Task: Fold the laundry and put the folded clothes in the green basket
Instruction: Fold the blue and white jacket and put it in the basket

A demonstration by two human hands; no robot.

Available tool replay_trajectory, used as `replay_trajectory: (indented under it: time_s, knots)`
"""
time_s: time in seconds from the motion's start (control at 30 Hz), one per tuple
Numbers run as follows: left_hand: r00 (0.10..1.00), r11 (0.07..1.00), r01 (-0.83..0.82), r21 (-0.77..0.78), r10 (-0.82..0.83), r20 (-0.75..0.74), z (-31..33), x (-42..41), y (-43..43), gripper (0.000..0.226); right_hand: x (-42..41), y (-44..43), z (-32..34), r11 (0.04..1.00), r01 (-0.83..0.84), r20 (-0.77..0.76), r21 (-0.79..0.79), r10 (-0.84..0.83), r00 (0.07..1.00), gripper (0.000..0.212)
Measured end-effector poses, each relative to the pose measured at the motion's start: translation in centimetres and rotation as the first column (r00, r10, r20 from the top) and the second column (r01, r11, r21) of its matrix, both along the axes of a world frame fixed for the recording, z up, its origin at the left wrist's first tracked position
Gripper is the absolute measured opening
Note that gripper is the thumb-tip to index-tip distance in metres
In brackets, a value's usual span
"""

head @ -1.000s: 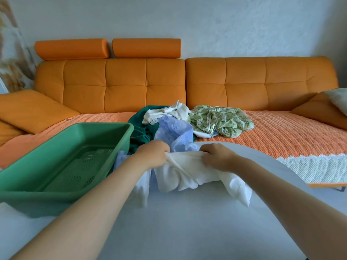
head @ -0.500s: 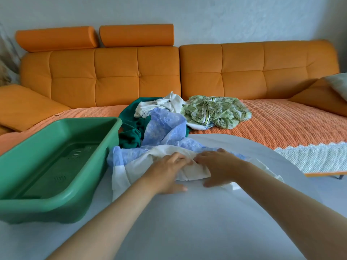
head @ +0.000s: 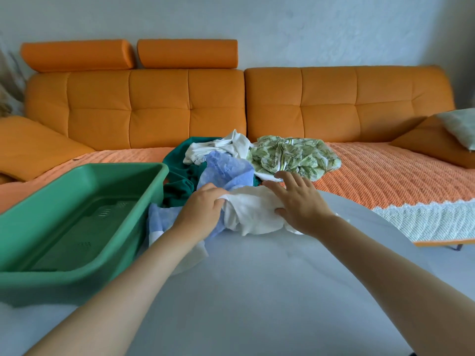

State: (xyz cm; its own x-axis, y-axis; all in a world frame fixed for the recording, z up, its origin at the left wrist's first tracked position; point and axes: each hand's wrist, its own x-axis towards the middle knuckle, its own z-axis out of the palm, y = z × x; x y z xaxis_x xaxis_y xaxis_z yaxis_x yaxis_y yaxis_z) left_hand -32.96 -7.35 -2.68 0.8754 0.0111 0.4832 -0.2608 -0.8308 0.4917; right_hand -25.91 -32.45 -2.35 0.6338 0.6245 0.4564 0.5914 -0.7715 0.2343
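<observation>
Orange sofa (head: 334,104) cushions run along a pale wall, and a pale desk (head: 257,291) in front carries the work. In the head view, the left hand (head: 203,209) is clenched on the left end of the white cloth (head: 252,211), with fabric gathered in its curled fingers. The right hand (head: 298,199) is released, its fingers spread flat on the right side of the same cloth and its thumb against the near edge. The cloth lies bunched on the desk between the two hands. A blue cloth (head: 226,173) is under it, showing beyond and to the left of the left hand. The green basket (head: 84,168) stands just left of the left hand, and no clothes show inside it. Beyond both hands a pile waits on the sofa seat: a dark green garment (head: 180,176), a white one (head: 226,147) and a leaf-print one (head: 295,155). Half a second ago both hands lay close together, pressing the cloth down. Since then the left has gathered its end and the right has opened and slid outward, away from the left. That suggests the cloth is being spread to find its edges, so the first fold is not yet made.
</observation>
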Motion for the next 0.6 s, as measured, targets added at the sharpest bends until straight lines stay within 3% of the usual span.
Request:
replay_trajectory:
  time_s: [0.1,0.23,0.3,0.37,0.43,0.5,0.53,0.6]
  knots:
    - [0.997,0.993,-0.06,-0.103,0.064,0.037,2.0,-1.4,0.8,0.031,0.1,0.0,0.4,0.981,-0.111,0.091,0.157,0.098,0.991,0.044]
    - [0.958,0.955,-0.246,-0.162,0.215,-0.187,3.4,-2.4,1.7,0.025,-1.6,0.4,0.4,0.993,-0.055,0.09,0.107,0.046,0.995,0.057]
    - [0.909,0.955,-0.284,-0.082,0.241,-0.34,3.3,-2.5,1.6,0.026,-3.1,1.3,0.6,0.969,-0.096,-0.057,0.229,0.112,0.992,0.05]
    - [0.878,0.944,-0.323,-0.065,0.274,-0.393,2.3,-2.8,1.5,0.023,-4.6,2.2,0.8,0.92,-0.135,-0.309,0.369,0.258,0.915,0.035]
    - [0.869,0.934,-0.344,-0.099,0.276,-0.411,1.3,-3.1,1.6,0.015,-5.8,2.6,0.1,0.953,-0.11,-0.542,0.281,0.252,0.801,0.041]
    - [0.888,0.937,-0.349,-0.002,0.33,-0.32,0.2,-3.3,1.6,0.018,-5.9,2.6,-1.4,0.995,-0.1,-0.581,0.03,0.099,0.808,0.072]
    - [0.922,0.941,-0.327,0.086,0.337,-0.189,0.2,-3.5,1.5,0.021,-5.8,2.6,-2.1,0.993,-0.096,-0.551,-0.072,0.04,0.833,0.085]
    - [0.981,0.955,-0.179,0.235,0.155,0.117,0.3,-3.6,0.8,0.021,-5.4,2.9,-2.8,0.985,-0.074,-0.536,-0.155,-0.021,0.844,0.094]
